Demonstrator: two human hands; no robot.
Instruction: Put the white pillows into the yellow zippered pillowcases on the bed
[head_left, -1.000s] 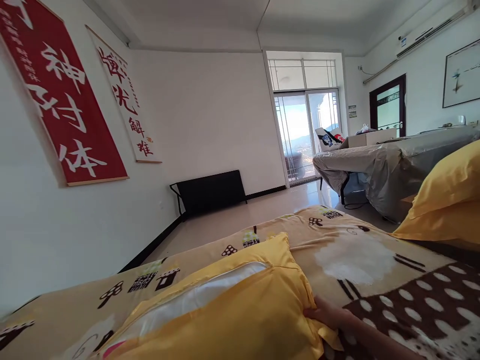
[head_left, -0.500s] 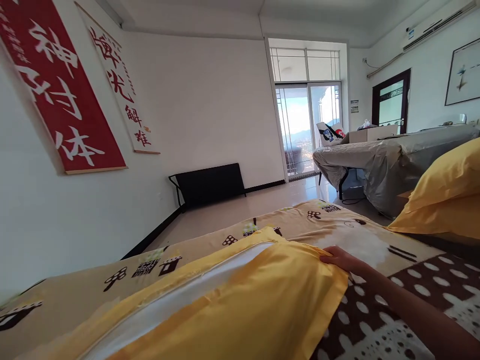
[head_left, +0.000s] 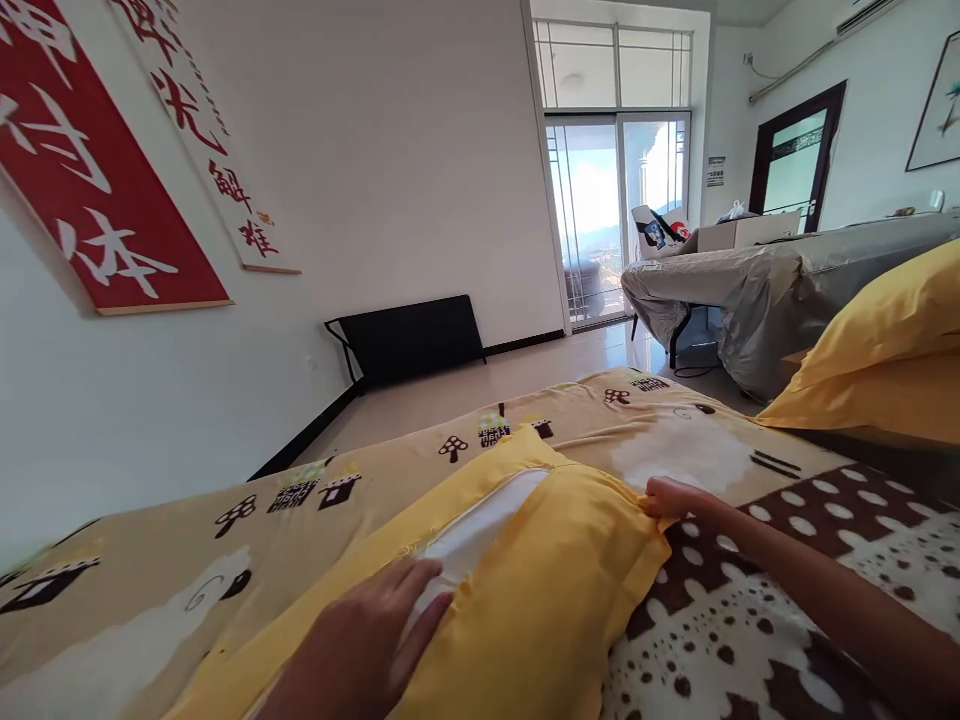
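Observation:
A yellow pillowcase [head_left: 525,590] lies on the patterned blanket, with a long opening along its top. Inside the opening shows a white pillow [head_left: 487,530]. My right hand [head_left: 671,500] is closed on the right edge of the pillowcase, pinching the fabric near its corner. My left hand [head_left: 367,640] rests at the opening, over the white pillow, with its thumb apart from the fingers. The thumb touches the near edge of the opening. The lower end of the pillowcase is partly hidden behind the left hand and runs out of view.
A beige and brown blanket [head_left: 300,560] with sheep and mushroom prints spreads underneath. Another yellow pillow [head_left: 892,350] lies at the right. Beyond stand a plastic-covered table [head_left: 757,300] with a box [head_left: 735,235], and a folded black panel [head_left: 416,340] against the wall.
My left hand has come into view and onto the opening of the pillowcase. My right hand still holds the edge, now more bunched. The view has tilted down.

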